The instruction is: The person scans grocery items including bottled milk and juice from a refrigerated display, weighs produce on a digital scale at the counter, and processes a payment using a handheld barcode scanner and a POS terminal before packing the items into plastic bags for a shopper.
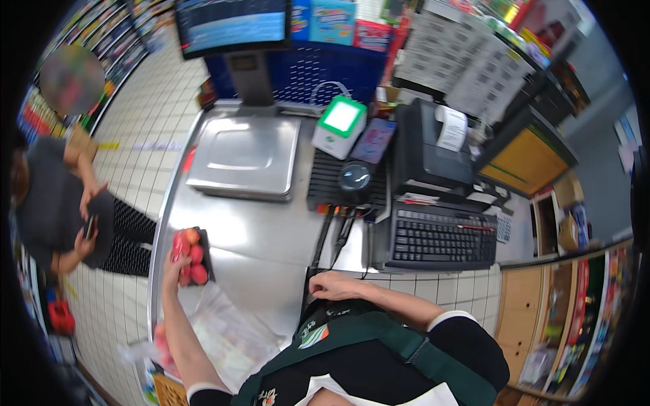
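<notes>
My left hand (176,266) grips the near left side of a black tray of red fruit (196,255), its fingers over the fruit. Shiny highlights suggest film over the tray, which is at the left part of the steel counter (264,236). A translucent plastic bag (223,330) lies just nearer to me, its contents hard to make out. My right hand (330,285) is at the counter's near edge, close to my apron, with fingers curled in and nothing seen in it. Beside my left forearm is a bag with pinkish-red contents (163,345), partly hidden.
A flat steel scale plate (246,152) lies beyond the tray. To the right are a payment device with a green-framed screen (339,122), a round scanner (354,177), a receipt printer (431,152) and a keyboard (442,236). A person (66,203) holding a phone stands across the counter.
</notes>
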Available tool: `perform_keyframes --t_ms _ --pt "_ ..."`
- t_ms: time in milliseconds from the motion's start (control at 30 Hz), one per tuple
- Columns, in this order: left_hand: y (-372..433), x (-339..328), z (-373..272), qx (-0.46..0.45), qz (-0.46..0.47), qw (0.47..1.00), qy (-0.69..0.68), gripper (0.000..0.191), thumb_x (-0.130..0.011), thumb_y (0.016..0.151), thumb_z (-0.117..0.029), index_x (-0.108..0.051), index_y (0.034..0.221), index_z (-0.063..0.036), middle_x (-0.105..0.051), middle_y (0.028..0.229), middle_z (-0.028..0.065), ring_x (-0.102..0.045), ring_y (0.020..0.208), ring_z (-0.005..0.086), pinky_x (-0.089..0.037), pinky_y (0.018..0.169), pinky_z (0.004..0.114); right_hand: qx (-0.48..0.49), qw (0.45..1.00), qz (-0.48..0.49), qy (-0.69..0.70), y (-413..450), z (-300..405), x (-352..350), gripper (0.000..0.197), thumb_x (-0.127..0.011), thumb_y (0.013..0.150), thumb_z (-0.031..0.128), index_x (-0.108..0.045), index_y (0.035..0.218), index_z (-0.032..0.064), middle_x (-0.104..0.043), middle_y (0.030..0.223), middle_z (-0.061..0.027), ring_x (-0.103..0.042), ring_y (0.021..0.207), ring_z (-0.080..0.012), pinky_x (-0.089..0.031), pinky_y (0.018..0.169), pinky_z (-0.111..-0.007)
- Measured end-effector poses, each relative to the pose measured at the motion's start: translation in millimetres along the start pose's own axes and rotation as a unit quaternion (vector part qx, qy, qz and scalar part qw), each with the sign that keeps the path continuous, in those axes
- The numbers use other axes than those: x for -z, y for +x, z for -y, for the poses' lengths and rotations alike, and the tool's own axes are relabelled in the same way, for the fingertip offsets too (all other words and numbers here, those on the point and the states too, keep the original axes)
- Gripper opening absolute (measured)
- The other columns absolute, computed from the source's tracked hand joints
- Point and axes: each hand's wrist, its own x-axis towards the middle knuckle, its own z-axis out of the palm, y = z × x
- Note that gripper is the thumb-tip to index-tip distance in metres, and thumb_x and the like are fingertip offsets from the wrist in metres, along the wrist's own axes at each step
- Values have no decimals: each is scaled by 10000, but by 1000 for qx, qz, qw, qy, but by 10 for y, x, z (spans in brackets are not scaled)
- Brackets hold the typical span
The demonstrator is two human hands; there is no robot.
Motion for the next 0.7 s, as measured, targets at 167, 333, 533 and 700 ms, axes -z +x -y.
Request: perform_keyframes --t_ms 167,333,533,700 --pt "-72 46 18 70 22 976 -204 493 -649 765 -147 -496 1221 -39 -603 988 58 -600 819 161 -500 646 281 32 999 15 7 176 77 89 160 -573 819 148 -566 896 8 -595 815 -132 -590 773 -266 -463 692 -369" --pt "257 -557 -427 -35 42 958 -283 523 -691 750 -121 -492 1223 -22 -612 1030 82 -612 892 169 -520 736 305 45 999 12 6 232 53 185 168 -594 831 165 -585 923 25 -608 821 -119 -600 730 -241 -477 647 -341" --pt "638 -1253 -1678 -110 63 988 -93 817 -773 643 -163 -390 1346 1 -584 1120 91 -571 988 156 -457 841 271 25 998 50 34 328 274 253 170 -589 828 139 -582 914 -7 -609 855 -151 -620 792 -260 -491 711 -348" --pt "1084 -1956 -2154 -81 24 996 -19 727 -805 554 -235 -526 1169 33 -595 1060 133 -571 989 197 -470 833 324 37 999 7 26 377 251 288 151 -613 832 127 -593 919 5 -607 815 -107 -607 729 -192 -493 654 -307"
